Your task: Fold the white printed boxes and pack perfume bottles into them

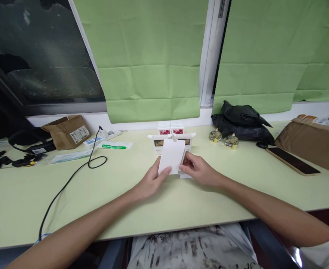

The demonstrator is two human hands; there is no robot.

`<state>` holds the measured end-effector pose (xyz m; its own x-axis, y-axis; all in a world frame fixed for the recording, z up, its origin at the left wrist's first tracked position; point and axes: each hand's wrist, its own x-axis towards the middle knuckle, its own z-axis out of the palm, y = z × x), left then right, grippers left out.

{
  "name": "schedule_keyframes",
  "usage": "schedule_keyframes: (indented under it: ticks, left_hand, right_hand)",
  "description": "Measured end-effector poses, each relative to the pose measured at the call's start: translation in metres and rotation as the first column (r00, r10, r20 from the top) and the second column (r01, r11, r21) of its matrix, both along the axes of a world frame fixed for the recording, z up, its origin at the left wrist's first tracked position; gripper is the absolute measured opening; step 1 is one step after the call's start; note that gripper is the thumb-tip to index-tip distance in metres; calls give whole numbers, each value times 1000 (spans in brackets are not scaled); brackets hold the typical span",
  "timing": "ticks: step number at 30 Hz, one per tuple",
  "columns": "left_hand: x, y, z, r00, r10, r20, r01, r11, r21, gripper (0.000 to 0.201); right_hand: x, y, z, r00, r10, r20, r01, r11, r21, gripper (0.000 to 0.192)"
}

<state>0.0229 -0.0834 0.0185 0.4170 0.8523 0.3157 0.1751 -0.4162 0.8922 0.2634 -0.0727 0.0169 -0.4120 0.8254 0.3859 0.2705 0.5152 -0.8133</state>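
Both hands meet at the middle of the pale green table [125, 209]. My left hand [150, 183] and my right hand [199, 170] together hold a small white carton [171, 156], its blank face turned toward me. The left fingers press the carton's lower left edge; the right fingers grip its right side. Just behind it stand two open white boxes [187, 141] with raised flaps, and behind those two small boxes with pink pictures [171, 129].
Two small gold-capped glass bottles [223, 138] stand right of the boxes, before a black bag [241, 121]. A phone [292, 160] and a brown parcel [313, 140] lie far right. A black cable [69, 179], a torn cardboard envelope [67, 130] and headphones [27, 140] lie left.
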Motion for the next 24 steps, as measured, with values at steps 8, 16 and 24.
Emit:
schedule_keyframes:
  ticks: [8, 16, 24]
  left_hand:
    - [-9, 12, -1, 994, 64, -86, -58, 996, 69, 47]
    - [-8, 22, 2, 1000, -6, 9, 7, 999, -50, 52]
    - [-12, 26, -2, 990, 7, 138, 5, 996, -87, 45]
  right_hand:
    - [5, 5, 6, 1000, -17, 1, 17, 992, 128, 21]
    - [0, 1, 6, 999, 23, -47, -20, 998, 58, 30]
    - [4, 10, -2, 991, -24, -134, 28, 999, 25, 41]
